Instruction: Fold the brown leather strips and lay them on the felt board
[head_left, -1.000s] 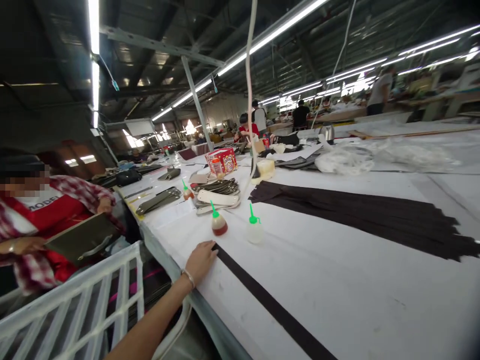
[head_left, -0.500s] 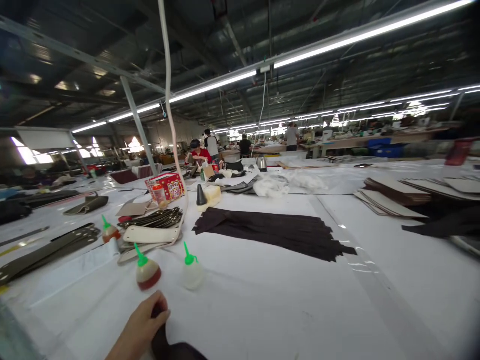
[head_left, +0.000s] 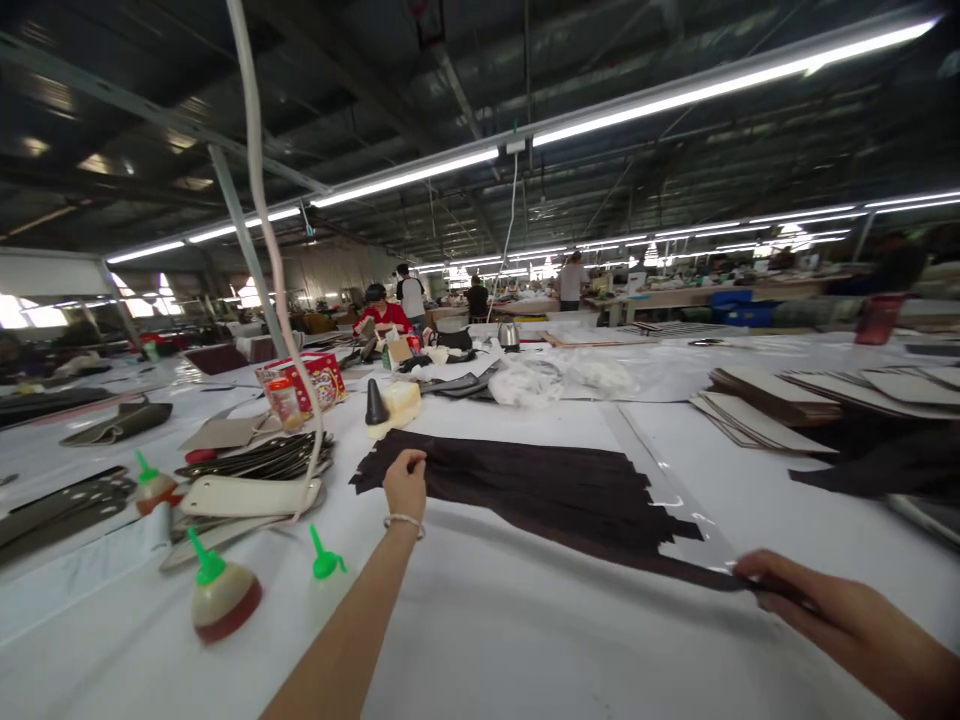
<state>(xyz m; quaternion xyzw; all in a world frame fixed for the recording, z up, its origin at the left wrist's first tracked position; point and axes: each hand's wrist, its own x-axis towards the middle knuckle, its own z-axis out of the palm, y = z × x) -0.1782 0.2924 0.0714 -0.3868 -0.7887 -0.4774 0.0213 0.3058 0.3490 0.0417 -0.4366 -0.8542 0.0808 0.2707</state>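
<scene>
A spread of dark brown strips (head_left: 525, 485) lies side by side on the white table (head_left: 525, 640). My left hand (head_left: 405, 482) is reached out over the near left end of the strips, fingers curled down on one strip end. My right hand (head_left: 817, 610) is low at the right, fingers pinched on the other end of a long dark strip (head_left: 697, 572) that runs along the near edge of the spread. A bracelet sits on my left wrist.
Two green-capped squeeze bottles (head_left: 217, 595) (head_left: 324, 560) stand near left. Beyond them lie dark shaped pieces and a cream piece (head_left: 247, 495), a red box (head_left: 307, 375), a hanging hose (head_left: 262, 220). Stacked boards (head_left: 772, 400) sit at right. Other people work far back.
The view has swung right and up the table. My left hand left the strip near the table edge and reached to the spread of strips; my right hand has come into view holding a strip's end.
</scene>
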